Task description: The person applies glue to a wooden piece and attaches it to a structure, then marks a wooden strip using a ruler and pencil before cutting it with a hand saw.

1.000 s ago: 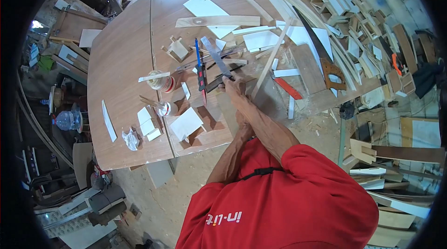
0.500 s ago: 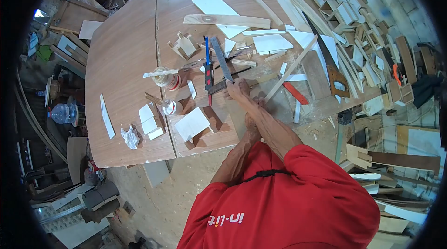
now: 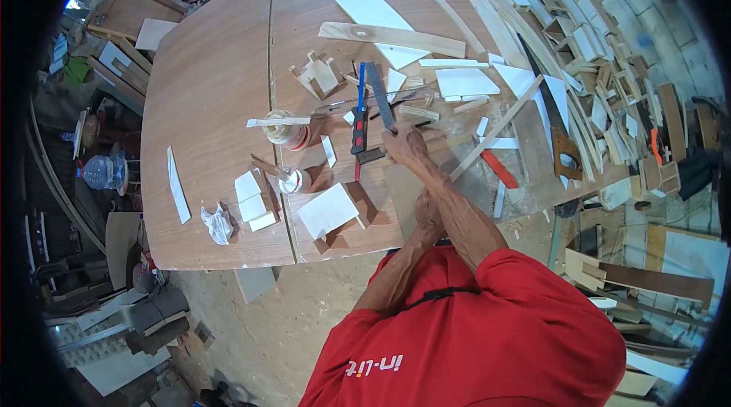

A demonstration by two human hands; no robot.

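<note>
My right hand is closed around the near end of a flat grey metal file, which points away from me over the table. My left arm crosses beneath the right forearm. Only the back of my left hand shows, its fingers hidden behind that forearm. A thin wooden strip slants up to the right from near my left hand; whether I hold it is hidden. Left of the file lies a blue and black tool with red marks. A red-orange piece lies to the right of my hands.
A handsaw rests at the table's right side. White and wooden offcuts lie beyond my hands. To the left stand a jar, a small pot with a stick, and a small box-like piece. Scrap wood fills the right side.
The view has shifted, so the table and its things appear farther right. My right hand still grips the file, with no clear movement relative to the table.
</note>
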